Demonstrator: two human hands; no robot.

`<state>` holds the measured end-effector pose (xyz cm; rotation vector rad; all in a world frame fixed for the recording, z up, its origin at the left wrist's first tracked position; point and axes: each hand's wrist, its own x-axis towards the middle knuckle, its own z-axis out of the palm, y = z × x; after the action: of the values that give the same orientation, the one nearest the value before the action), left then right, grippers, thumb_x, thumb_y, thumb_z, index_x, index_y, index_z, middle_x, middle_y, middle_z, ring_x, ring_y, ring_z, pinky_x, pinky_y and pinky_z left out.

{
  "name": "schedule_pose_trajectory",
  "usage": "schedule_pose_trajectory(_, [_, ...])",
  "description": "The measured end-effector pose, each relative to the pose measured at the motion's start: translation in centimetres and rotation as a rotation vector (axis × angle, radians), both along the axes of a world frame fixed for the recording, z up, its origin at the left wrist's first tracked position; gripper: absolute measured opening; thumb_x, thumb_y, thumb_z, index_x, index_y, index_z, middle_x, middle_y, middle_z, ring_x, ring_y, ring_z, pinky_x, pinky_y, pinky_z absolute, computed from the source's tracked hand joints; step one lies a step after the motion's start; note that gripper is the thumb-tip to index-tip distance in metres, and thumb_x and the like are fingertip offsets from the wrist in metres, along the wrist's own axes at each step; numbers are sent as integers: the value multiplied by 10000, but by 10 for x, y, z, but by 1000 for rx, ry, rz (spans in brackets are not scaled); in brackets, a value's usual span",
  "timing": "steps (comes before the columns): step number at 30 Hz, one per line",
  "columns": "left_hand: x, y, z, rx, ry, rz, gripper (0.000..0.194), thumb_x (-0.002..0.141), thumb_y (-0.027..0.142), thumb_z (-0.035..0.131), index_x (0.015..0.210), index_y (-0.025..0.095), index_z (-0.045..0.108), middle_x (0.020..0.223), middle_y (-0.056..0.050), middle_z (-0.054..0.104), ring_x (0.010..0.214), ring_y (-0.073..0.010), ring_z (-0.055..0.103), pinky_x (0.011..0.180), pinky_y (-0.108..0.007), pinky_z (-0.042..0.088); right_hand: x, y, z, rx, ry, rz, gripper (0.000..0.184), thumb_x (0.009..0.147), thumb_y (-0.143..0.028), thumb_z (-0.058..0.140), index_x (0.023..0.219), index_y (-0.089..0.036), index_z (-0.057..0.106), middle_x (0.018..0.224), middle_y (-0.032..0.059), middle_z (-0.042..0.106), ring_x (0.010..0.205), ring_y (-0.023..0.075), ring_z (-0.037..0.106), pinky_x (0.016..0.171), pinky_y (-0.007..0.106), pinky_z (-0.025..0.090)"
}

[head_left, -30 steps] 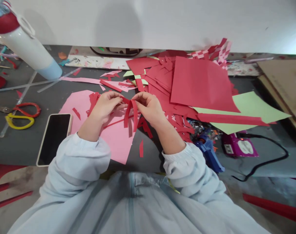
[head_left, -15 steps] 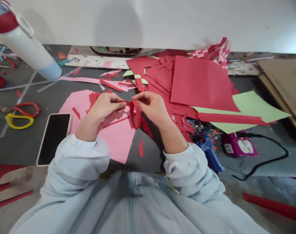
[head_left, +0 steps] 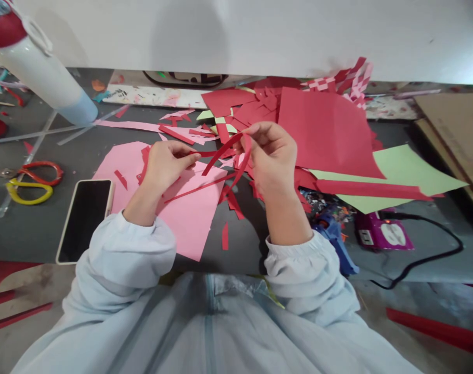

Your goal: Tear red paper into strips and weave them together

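Between my hands stretches a narrow red paper strip (head_left: 222, 149), bent over with loose ends hanging down. My left hand (head_left: 167, 162) pinches one end of it between thumb and fingertips. My right hand (head_left: 273, 156) is closed on the strip farther along, where it curves down in an arc. Under both hands lies a pink paper sheet (head_left: 185, 228) with red scraps on it. Another thin red strip rests across that sheet. Beside my right hand is a pile of red paper scraps (head_left: 255, 119).
A large red sheet (head_left: 330, 135) and light green paper (head_left: 404, 166) lie right. Nearer are a blue glue gun (head_left: 336, 241) and a purple power adapter (head_left: 382, 234) with a black cord. Scissors (head_left: 34, 182), a phone (head_left: 86, 221) and a bottle (head_left: 45, 72) stand or lie left.
My right hand has moved up and to the right, away from the left. The red strip, a tight loop before, is now drawn out wider. My left hand has barely moved.
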<state>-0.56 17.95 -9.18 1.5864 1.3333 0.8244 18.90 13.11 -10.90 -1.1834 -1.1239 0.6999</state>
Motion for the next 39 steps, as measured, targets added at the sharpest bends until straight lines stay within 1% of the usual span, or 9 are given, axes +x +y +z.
schedule_pose_trajectory(4, [2,-1,-3,116,28,62,61,718,250,787,722,198,755,668,-4,707,608,-135,617,580,-241,444,7,4,-7,101,-65,-138,276,897,-525,581,995,-271,629,923,24,654,934,188,710,818,356,585])
schedule_pose_trajectory(6, [2,-1,-5,163,33,79,78,719,270,790,741,200,763,710,-8,721,648,-141,624,595,-242,448,9,5,-9,135,-76,-174,282,912,-520,559,1014,-267,631,950,32,649,1009,217,706,836,372,585])
schedule_pose_trajectory(8, [3,-1,-7,197,51,82,80,731,279,785,756,205,768,740,-9,731,676,-141,634,623,-243,462,9,6,-10,174,-47,-179,245,909,-489,586,993,-264,632,921,23,640,1022,222,707,834,368,586])
schedule_pose_trajectory(12, [4,0,-11,288,93,96,35,732,234,786,745,210,763,737,5,736,669,-134,646,657,-252,495,6,10,-9,357,73,-189,193,852,-424,698,911,-253,630,811,-24,613,837,161,718,769,338,602])
schedule_pose_trajectory(15, [4,0,-13,352,104,104,41,721,190,792,720,207,754,725,11,733,657,-131,650,652,-254,507,9,14,-11,474,135,-207,184,825,-391,740,890,-255,633,792,-50,616,717,118,691,728,325,614])
schedule_pose_trajectory(20, [4,-2,-14,439,113,118,61,733,198,803,712,207,746,756,9,740,711,-141,674,684,-264,517,20,19,-16,488,88,-239,208,824,-434,734,909,-268,643,821,-45,617,748,126,699,799,380,627])
schedule_pose_trajectory(27, [3,-4,-12,444,137,118,76,745,235,805,714,217,739,714,9,718,662,-149,666,665,-299,519,28,24,-23,518,13,-253,158,839,-389,727,913,-262,671,779,-47,603,754,124,698,801,373,626])
schedule_pose_trajectory(35, [5,-3,-10,430,142,110,98,731,220,813,689,222,725,708,11,721,656,-148,664,672,-299,527,22,22,-21,519,22,-270,95,857,-319,712,908,-252,668,789,-36,595,720,97,667,742,291,603])
schedule_pose_trajectory(39, [5,-4,-9,429,145,103,89,740,213,801,696,224,725,727,11,732,658,-143,663,670,-292,526,22,23,-22,537,13,-267,115,856,-332,705,914,-246,656,805,-33,593,711,98,654,740,308,603])
